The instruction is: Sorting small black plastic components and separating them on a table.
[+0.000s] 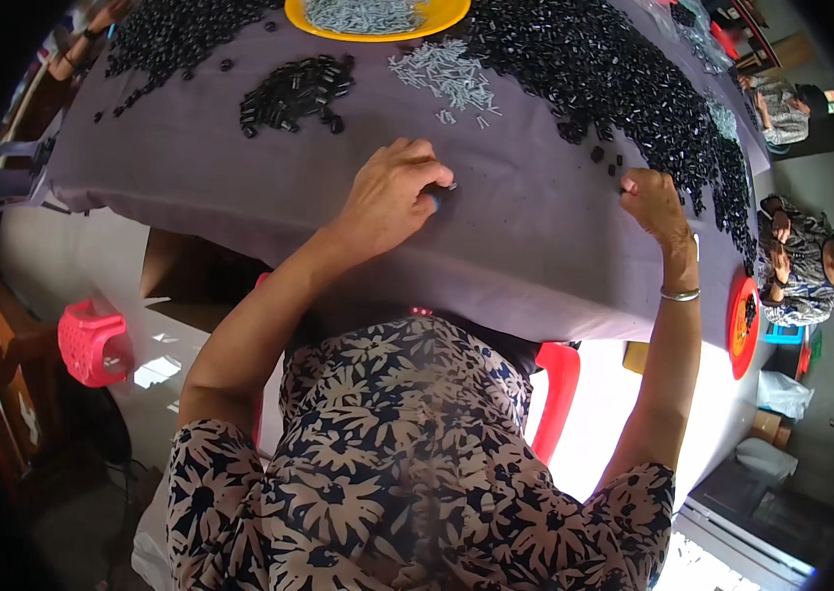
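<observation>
My left hand [392, 197] is over the mauve tablecloth, pinching a small grey screw whose tip shows past the fingers; something blue covers the thumb tip. To the right, beside the black heap, my right hand [655, 205] is closed with its fingers curled in. A dark bit shows at its fingertips, too small to name. Loose grey screws [446, 77] lie beyond my left hand, below a yellow plate [377, 37] that holds more of them. A large heap of small black plastic pieces [594, 69] spreads along the right. A smaller pile of black pieces [299, 94] is left of the screws.
More black pieces [175, 39] cover the far left of the table. At the table's right edge stands a red-rimmed round tray [740, 330]. A pink plastic stool [92, 343] is on the floor at left. Other people [801, 261] sit at the right; another person's arm [72, 54] shows far left.
</observation>
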Available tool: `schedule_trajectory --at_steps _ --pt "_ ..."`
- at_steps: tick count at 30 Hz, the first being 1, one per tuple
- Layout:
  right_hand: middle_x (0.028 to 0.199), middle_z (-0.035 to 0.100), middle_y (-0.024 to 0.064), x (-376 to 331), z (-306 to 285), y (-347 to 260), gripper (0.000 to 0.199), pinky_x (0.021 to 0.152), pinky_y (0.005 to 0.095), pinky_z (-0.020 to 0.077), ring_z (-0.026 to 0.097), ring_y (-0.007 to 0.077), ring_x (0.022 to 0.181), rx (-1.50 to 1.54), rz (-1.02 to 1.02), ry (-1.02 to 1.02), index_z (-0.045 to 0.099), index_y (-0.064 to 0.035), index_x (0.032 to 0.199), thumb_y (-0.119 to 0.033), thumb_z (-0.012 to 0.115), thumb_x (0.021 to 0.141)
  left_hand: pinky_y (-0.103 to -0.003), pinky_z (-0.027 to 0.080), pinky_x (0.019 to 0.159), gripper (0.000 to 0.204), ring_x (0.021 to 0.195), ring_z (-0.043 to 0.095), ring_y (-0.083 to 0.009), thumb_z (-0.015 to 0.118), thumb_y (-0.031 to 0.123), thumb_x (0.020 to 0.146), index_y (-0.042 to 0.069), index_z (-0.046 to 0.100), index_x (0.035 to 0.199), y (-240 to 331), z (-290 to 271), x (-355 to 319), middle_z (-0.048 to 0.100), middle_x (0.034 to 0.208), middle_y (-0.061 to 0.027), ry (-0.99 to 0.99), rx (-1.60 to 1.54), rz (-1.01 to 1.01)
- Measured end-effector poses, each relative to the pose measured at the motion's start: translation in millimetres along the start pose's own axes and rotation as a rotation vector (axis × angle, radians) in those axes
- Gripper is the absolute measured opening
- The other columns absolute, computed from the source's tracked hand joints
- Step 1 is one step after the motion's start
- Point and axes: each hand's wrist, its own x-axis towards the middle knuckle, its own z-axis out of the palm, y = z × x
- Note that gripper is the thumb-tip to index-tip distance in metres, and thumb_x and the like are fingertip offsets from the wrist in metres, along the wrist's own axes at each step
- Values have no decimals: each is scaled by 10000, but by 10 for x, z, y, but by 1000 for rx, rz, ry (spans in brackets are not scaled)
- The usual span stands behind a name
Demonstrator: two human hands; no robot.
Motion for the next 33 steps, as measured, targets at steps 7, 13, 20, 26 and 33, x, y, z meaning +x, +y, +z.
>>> schedule_trajectory --at_steps 7,13,20,26,33 --pt "766 636 -5 143 87 -1157 126 683 212 487 583 42 734 1108 294 102 686 -22 899 47 664 796 -374 469 784 272 870 562 -252 592 -76 658 65 665 880 -16 -7 -27 584 874 -39 27 -28 -20" --pt "902 631 -21 277 529 -1937 160 751 190 461 563 48 826 1308 210 178 684 -13 928 104 655 823 -381 471 782 279 862 559 -254 590 -72 651 63 675 881 -2 11 -24 581 865 -44 43 -28 -49" --pt "916 629 7 332 599 -1961 179 754 203 469 565 65 815 1201 68 144 685 -7 966 111 654 836 -379 443 795 207 897 555 -245 624 -4 693 74 698 869 -10 -11 -28 589 883 -39 -1 -27 -74" --pt "909 627 7 340 634 -1965 164 731 205 470 560 63 804 1175 54 144 684 -4 968 100 659 843 -380 445 793 181 901 558 -248 628 -6 691 68 689 845 -8 -7 -26 591 883 -41 -5 -37 -83" --pt "902 622 0 353 635 -1965 144 705 199 461 549 55 783 1173 61 154 683 0 960 89 663 848 -385 447 800 176 908 562 -250 632 -1 694 73 690 843 -6 -12 -27 588 879 -43 -10 -35 -83"
